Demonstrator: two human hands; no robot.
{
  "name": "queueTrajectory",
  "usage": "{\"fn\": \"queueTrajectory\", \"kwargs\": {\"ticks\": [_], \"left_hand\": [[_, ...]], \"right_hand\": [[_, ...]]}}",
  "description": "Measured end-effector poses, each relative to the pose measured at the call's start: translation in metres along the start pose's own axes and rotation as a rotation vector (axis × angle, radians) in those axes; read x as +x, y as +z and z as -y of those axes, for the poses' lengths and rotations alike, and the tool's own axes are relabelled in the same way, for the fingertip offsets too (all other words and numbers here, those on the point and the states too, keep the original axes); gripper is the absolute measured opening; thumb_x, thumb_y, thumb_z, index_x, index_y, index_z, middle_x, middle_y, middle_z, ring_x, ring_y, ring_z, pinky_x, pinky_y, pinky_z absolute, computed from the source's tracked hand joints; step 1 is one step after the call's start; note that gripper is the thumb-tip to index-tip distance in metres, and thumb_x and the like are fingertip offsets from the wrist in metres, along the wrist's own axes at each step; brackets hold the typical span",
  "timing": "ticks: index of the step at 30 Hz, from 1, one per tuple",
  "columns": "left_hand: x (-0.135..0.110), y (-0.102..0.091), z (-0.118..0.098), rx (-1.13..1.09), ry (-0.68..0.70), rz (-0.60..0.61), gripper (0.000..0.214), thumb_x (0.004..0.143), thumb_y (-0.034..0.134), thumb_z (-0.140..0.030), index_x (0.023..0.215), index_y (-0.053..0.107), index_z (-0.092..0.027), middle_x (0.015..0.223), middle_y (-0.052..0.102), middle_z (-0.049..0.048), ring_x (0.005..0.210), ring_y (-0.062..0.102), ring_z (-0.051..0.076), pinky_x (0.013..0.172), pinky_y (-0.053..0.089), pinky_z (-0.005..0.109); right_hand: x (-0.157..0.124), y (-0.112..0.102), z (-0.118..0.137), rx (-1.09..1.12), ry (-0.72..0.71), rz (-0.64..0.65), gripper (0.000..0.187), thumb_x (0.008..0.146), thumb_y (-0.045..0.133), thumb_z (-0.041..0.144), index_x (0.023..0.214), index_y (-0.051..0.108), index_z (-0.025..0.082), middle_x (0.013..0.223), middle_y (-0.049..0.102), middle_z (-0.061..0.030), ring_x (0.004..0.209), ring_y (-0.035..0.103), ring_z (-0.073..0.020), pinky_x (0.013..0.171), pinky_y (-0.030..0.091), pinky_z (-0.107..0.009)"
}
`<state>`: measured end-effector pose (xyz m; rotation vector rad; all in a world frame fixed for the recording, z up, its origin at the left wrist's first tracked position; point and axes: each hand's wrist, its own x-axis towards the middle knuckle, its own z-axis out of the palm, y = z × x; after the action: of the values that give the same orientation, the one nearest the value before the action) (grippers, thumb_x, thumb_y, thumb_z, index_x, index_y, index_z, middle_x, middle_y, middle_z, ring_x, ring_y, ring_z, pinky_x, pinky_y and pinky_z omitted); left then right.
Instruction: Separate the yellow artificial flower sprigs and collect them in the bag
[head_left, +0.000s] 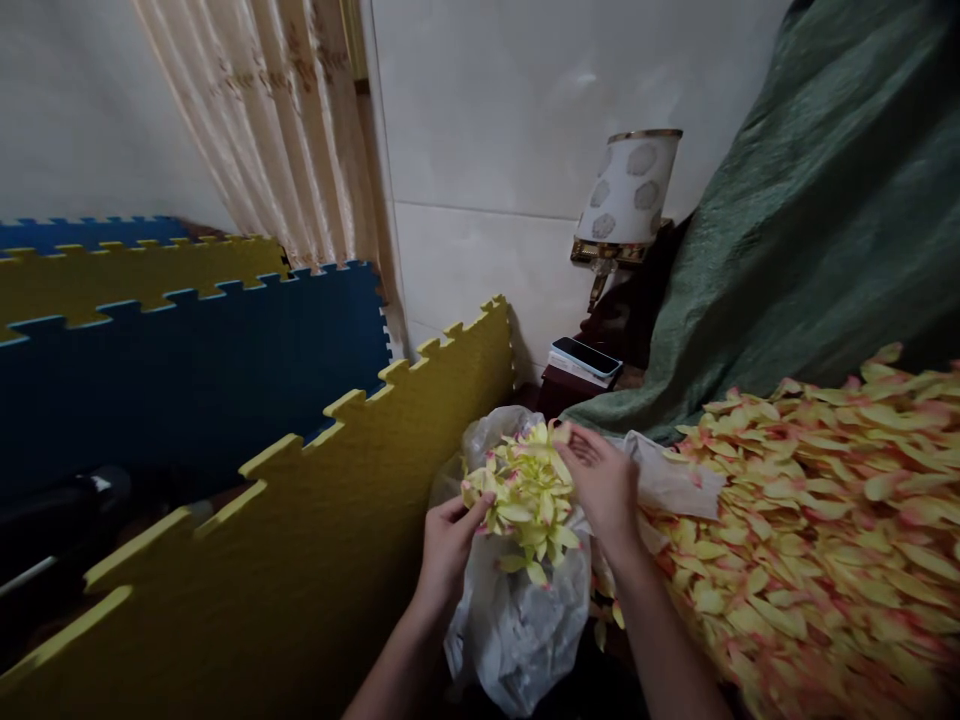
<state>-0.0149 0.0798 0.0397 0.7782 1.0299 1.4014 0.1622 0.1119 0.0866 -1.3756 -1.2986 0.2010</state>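
A bunch of yellow-green fabric petals with pink tips sits in the mouth of a clear plastic bag. My left hand is closed on the left side of the bunch and the bag's edge. My right hand is curled over the bunch's right side, fingertips pinching petals near the top. To the right a large heap of the same petals spreads over a surface.
Yellow and blue foam puzzle mats stand on edge at the left. A phone lies on a dark side table under a lamp. Green cloth drapes at the right. A curtain hangs behind.
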Motion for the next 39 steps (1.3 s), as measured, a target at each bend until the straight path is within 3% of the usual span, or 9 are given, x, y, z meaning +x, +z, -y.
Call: {"fn": "queueTrajectory", "kwargs": {"ticks": [4,9,14,19,22,25,28,32,39], "left_hand": [[0.001,0.012,0.000,-0.003,0.018,0.076,0.029,0.063,0.082,-0.042,0.064,0.078,-0.013,0.057,0.068,0.0033,0.058,0.055,0.015,0.060,0.042,0.025],[0.001,0.016,0.002,0.067,-0.006,0.298,0.026,0.064,0.083,-0.039,0.066,0.079,-0.014,0.061,0.069,0.0038,0.058,0.055,0.015,0.060,0.040,0.025],[-0.001,0.018,-0.002,0.008,-0.105,0.188,0.032,0.065,0.078,-0.046,0.065,0.078,-0.014,0.077,0.074,0.0102,0.075,0.060,0.021,0.061,0.040,0.025],[-0.001,0.020,-0.005,-0.144,-0.132,0.084,0.036,0.067,0.073,-0.046,0.088,0.078,-0.017,0.093,0.071,0.0075,0.087,0.061,0.021,0.068,0.044,0.024],[0.000,0.020,-0.003,-0.152,-0.102,0.041,0.036,0.071,0.071,-0.051,0.086,0.073,-0.018,0.081,0.065,0.0024,0.070,0.057,0.015,0.057,0.042,0.020],[0.001,0.019,-0.004,0.020,-0.038,0.117,0.041,0.069,0.073,-0.056,0.075,0.072,-0.016,0.062,0.055,-0.0017,0.051,0.042,0.009,0.045,0.032,0.018],[-0.002,0.019,-0.007,0.173,0.009,0.274,0.044,0.065,0.075,-0.057,0.058,0.071,-0.013,0.049,0.048,-0.0023,0.047,0.035,0.009,0.045,0.029,0.021],[-0.007,0.018,-0.005,0.186,-0.007,0.369,0.040,0.065,0.078,-0.051,0.052,0.072,-0.014,0.045,0.052,-0.0003,0.047,0.040,0.010,0.048,0.029,0.023],[-0.012,0.018,-0.002,0.186,-0.032,0.460,0.034,0.072,0.075,-0.047,0.069,0.079,-0.014,0.059,0.066,0.0043,0.055,0.054,0.014,0.057,0.041,0.024]], "right_hand": [[-0.002,0.003,0.019,-0.072,-0.116,0.082,0.020,0.075,0.067,0.033,0.088,0.073,0.020,0.098,0.071,-0.0113,0.094,0.064,-0.0278,0.087,0.049,-0.043],[-0.045,-0.008,0.023,0.047,-0.036,0.417,0.019,0.081,0.064,0.035,0.071,0.070,0.020,0.073,0.068,-0.0047,0.070,0.064,-0.0207,0.065,0.051,-0.031],[-0.018,-0.004,-0.003,0.101,0.093,0.264,0.030,0.085,0.058,0.041,0.077,0.073,0.017,0.069,0.070,-0.0052,0.065,0.065,-0.0208,0.059,0.052,-0.030],[0.018,0.010,-0.005,-0.039,0.017,0.131,0.033,0.070,0.071,0.035,0.098,0.072,0.017,0.094,0.069,-0.0105,0.085,0.063,-0.0272,0.083,0.049,-0.043],[0.004,0.009,0.011,-0.094,-0.114,0.039,0.029,0.077,0.065,0.031,0.103,0.069,0.018,0.102,0.066,-0.0124,0.098,0.060,-0.0283,0.091,0.046,-0.044],[-0.022,0.003,0.025,-0.016,-0.150,0.210,0.013,0.081,0.064,0.030,0.088,0.070,0.021,0.089,0.068,-0.0075,0.086,0.063,-0.0231,0.081,0.050,-0.036],[-0.039,-0.001,0.028,0.107,-0.005,0.416,0.011,0.073,0.071,0.029,0.081,0.070,0.021,0.081,0.069,-0.0035,0.075,0.064,-0.0196,0.067,0.052,-0.030],[-0.042,-0.006,0.019,0.395,0.251,0.503,0.018,0.065,0.078,0.035,0.067,0.068,0.020,0.067,0.066,-0.0001,0.062,0.062,-0.0164,0.057,0.052,-0.027],[-0.042,-0.011,0.009,0.629,0.582,0.458,0.033,0.051,0.087,0.042,0.062,0.069,0.017,0.057,0.066,-0.0004,0.052,0.060,-0.0146,0.050,0.050,-0.025]]}}
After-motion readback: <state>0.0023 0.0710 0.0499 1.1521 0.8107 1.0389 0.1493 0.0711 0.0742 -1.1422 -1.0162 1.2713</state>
